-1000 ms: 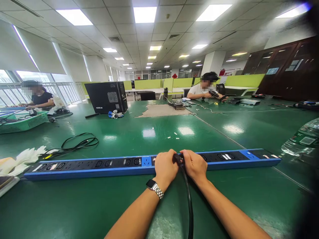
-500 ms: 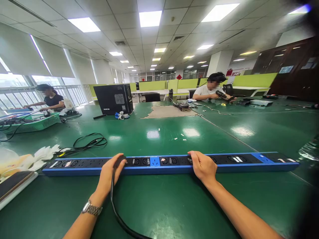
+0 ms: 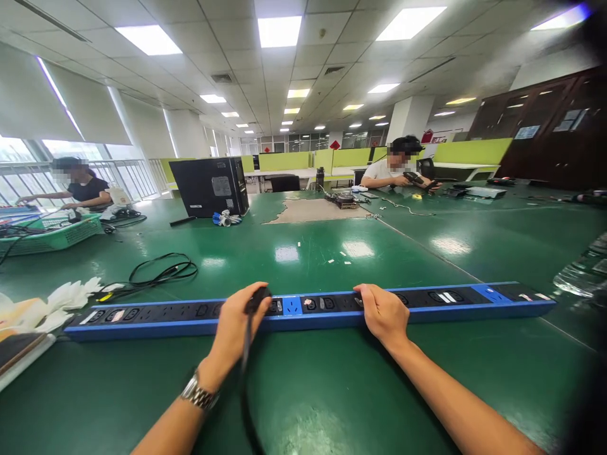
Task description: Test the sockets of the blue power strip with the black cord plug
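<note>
A long blue and black power strip (image 3: 450, 302) lies across the green table in front of me. My left hand (image 3: 237, 322) is closed round a black plug (image 3: 258, 297) at a socket left of the strip's blue middle section. The plug's black cable (image 3: 245, 385) hangs down toward me. My right hand (image 3: 384, 311) rests on the strip's front edge right of centre, fingers curled over it.
A coiled black cable (image 3: 161, 273) and white gloves (image 3: 71, 296) lie at the left. A black computer case (image 3: 208, 186) stands further back, a green basket (image 3: 52, 230) at far left. Two other people sit at the far side. A clear plastic bottle (image 3: 583, 272) is at the right edge.
One second ago both hands held the plug near the strip's middle. My left hand carried it far left along the strip, then back right to a socket near the centre. My right hand stayed on the strip.
</note>
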`<state>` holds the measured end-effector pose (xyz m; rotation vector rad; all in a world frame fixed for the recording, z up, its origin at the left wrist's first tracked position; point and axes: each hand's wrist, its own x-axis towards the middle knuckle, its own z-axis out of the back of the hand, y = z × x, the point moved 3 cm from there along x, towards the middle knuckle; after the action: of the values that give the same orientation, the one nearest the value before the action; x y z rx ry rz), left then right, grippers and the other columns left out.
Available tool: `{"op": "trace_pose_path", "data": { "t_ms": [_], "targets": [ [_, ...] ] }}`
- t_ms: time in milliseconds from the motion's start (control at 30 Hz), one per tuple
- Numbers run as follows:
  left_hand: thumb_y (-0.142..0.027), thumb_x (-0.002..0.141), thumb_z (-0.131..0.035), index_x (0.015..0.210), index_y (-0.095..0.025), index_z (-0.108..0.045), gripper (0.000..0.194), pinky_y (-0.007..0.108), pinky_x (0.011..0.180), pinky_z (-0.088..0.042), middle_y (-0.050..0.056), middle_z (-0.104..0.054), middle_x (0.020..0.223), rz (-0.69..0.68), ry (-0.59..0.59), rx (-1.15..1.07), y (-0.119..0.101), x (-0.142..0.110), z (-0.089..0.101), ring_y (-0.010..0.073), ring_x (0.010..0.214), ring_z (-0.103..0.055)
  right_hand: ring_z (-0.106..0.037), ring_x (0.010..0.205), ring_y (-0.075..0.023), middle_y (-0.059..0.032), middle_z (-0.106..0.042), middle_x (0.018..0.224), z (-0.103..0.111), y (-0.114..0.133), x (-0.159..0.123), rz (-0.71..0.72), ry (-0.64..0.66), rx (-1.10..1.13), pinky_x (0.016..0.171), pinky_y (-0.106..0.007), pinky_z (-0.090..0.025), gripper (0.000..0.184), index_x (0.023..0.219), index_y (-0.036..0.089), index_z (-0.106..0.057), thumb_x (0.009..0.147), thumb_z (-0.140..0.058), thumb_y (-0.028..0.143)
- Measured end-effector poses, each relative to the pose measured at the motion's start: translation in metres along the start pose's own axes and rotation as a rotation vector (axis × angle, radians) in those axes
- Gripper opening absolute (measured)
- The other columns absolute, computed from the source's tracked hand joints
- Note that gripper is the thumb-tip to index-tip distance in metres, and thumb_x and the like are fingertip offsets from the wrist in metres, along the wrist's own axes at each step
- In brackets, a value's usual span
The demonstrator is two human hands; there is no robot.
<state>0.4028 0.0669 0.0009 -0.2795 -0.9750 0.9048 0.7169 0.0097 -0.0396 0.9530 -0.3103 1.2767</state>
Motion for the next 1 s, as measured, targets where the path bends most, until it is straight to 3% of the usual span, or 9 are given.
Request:
{"op": "trace_pose_path", "data": {
  "t_ms": [100,167,367,533,700,767,900,1000],
  "targets": [
    [-0.038,0.090,-0.055,0.107,-0.022,-0.065,0.026,0.031,0.082,-0.053,0.006,-0.074,0.099,-0.048,0.161,0.040,-0.026,0.005,-0.033,0.0204,0.089,-0.069,-0.067,0.079,-0.0167,-0.0017,-0.075,0.086,0.001,-0.002,-0.001,0.009,-0.002,0.015,0.072,-0.027,-0.042,0.051,0.085,0.022,-0.072,0.097,-0.027,0.040],
    [-0.036,0.091,-0.053,0.107,-0.022,-0.065,0.025,0.033,0.081,-0.053,0.006,-0.074,0.096,-0.031,0.196,0.102,-0.034,0.007,-0.044,0.0214,0.087,-0.069,-0.067,0.080,-0.0165,-0.0014,-0.075,0.087,0.001,-0.002,-0.002,0.021,0.005,0.030,0.073,-0.027,-0.042,0.050,0.086,0.022,-0.072,0.097,-0.026,0.039],
    [-0.030,0.091,-0.054,0.112,-0.021,-0.063,0.025,0.037,0.089,-0.051,0.007,-0.072,0.107,-0.104,0.128,0.193,-0.033,0.003,-0.049,0.0232,0.099,-0.066,-0.067,0.079,-0.0172,-0.0021,-0.075,0.084,0.003,0.000,-0.001,0.004,-0.004,0.033,0.070,-0.027,-0.042,0.051,0.083,0.022,-0.073,0.097,-0.027,0.040],
    [-0.028,0.086,-0.062,0.107,-0.021,-0.067,0.022,0.040,0.085,-0.052,0.007,-0.073,0.101,-0.145,0.153,0.254,-0.035,0.002,-0.053,0.0257,0.095,-0.066,-0.067,0.080,-0.0172,-0.0020,-0.075,0.085,0.004,0.002,0.000,-0.011,-0.001,0.045,0.071,-0.027,-0.041,0.051,0.083,0.022,-0.073,0.097,-0.027,0.039],
    [-0.033,0.085,-0.067,0.108,-0.022,-0.068,0.026,0.036,0.088,-0.051,0.007,-0.074,0.103,-0.100,-0.037,0.057,-0.051,0.005,-0.059,0.0226,0.096,-0.067,-0.067,0.079,-0.0172,-0.0023,-0.075,0.084,0.002,0.003,0.001,-0.017,0.003,0.037,0.072,-0.027,-0.041,0.052,0.081,0.022,-0.073,0.097,-0.027,0.040],
    [-0.036,0.084,-0.068,0.108,-0.022,-0.068,0.028,0.035,0.088,-0.051,0.006,-0.074,0.104,-0.073,-0.011,0.001,-0.063,0.007,-0.074,0.0222,0.095,-0.068,-0.067,0.079,-0.0175,-0.0025,-0.075,0.084,0.002,0.003,0.001,-0.013,0.002,0.034,0.072,-0.027,-0.041,0.053,0.081,0.022,-0.073,0.098,-0.026,0.040],
    [-0.037,0.083,-0.068,0.108,-0.023,-0.069,0.028,0.034,0.081,-0.051,0.005,-0.076,0.096,0.010,0.180,0.034,-0.088,0.012,-0.118,0.0224,0.087,-0.069,-0.067,0.078,-0.0180,-0.0031,-0.075,0.082,0.003,0.002,0.001,-0.001,0.005,0.041,0.069,-0.027,-0.040,0.054,0.082,0.022,-0.073,0.098,-0.025,0.041],
    [-0.038,0.084,-0.065,0.109,-0.026,-0.068,0.027,0.034,0.082,-0.049,0.003,-0.076,0.094,-0.005,0.242,0.122,-0.104,0.016,-0.134,0.0224,0.088,-0.068,-0.067,0.078,-0.0181,-0.0029,-0.075,0.083,0.003,0.001,0.002,-0.003,0.023,0.052,0.070,-0.027,-0.040,0.054,0.082,0.021,-0.072,0.098,-0.025,0.042]
  ]
}}
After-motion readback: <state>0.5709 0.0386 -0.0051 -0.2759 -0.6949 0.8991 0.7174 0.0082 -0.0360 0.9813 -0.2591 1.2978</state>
